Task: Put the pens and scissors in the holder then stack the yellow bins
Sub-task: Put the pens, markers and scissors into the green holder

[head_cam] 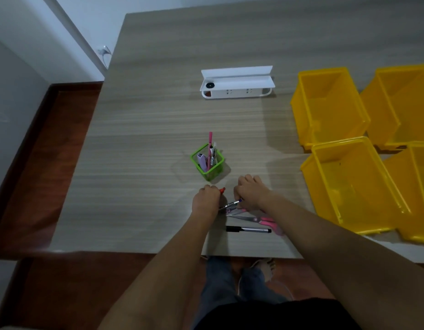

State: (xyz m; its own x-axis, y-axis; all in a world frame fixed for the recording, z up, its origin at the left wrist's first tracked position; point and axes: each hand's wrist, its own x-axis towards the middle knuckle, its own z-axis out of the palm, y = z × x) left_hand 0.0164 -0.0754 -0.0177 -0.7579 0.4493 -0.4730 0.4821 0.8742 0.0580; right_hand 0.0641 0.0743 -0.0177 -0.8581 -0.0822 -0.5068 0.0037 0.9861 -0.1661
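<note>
A green mesh holder (207, 161) stands mid-table with a pink pen (210, 148) and a few other items in it. Just in front of it my left hand (206, 201) is shut on an orange-tipped pen (222, 190). My right hand (250, 192) rests fingers-down on a grey pen with a purple tip (231, 204); whether it grips the pen is unclear. Pink-handled scissors (256, 219) and a black-capped silver marker (248, 229) lie flat below the hands. Several yellow bins sit apart at the right, among them one nearer (349, 184) and one farther (327, 106).
A white shelf-like rack (237, 83) lies at the back centre. The wooden table (139, 139) ends at its left edge over a dark red floor, and its front edge runs just below the marker. My legs show under the table.
</note>
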